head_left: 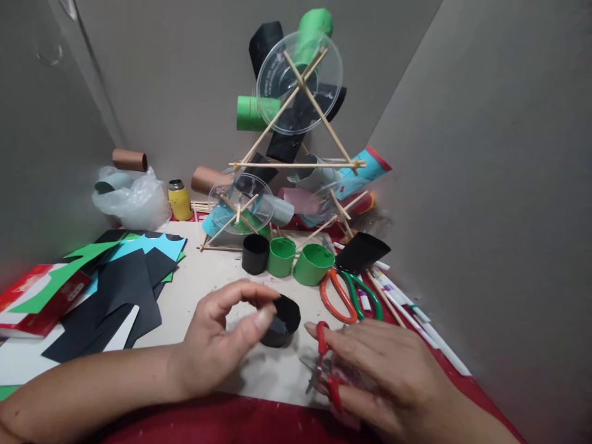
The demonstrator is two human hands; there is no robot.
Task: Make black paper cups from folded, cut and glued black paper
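My left hand (231, 336) is curved with thumb and index fingertips a little apart. It is in front of a short black paper ring (287, 333), overlapping its left edge; no grip on the ring shows. My right hand (388, 364) holds small red-handled scissors (322, 345), fingers at the loops and blades angled down to the left. Beyond the hands, a black paper ring (255, 254) and two green paper rings (281, 257) (314, 264) stand in a row. A black paper tube (363, 251) lies to their right.
Behind stands a stick frame (296, 165) bearing clear plastic discs (300, 117) and coloured paper tubes. Cut paper sheets (124, 283) and a red packet (69, 293) lie left. A yellow bottle (179, 200) stands behind. Orange-handled (335, 302) and green-handled scissors (377, 302) and white sticks (430, 333) lie right.
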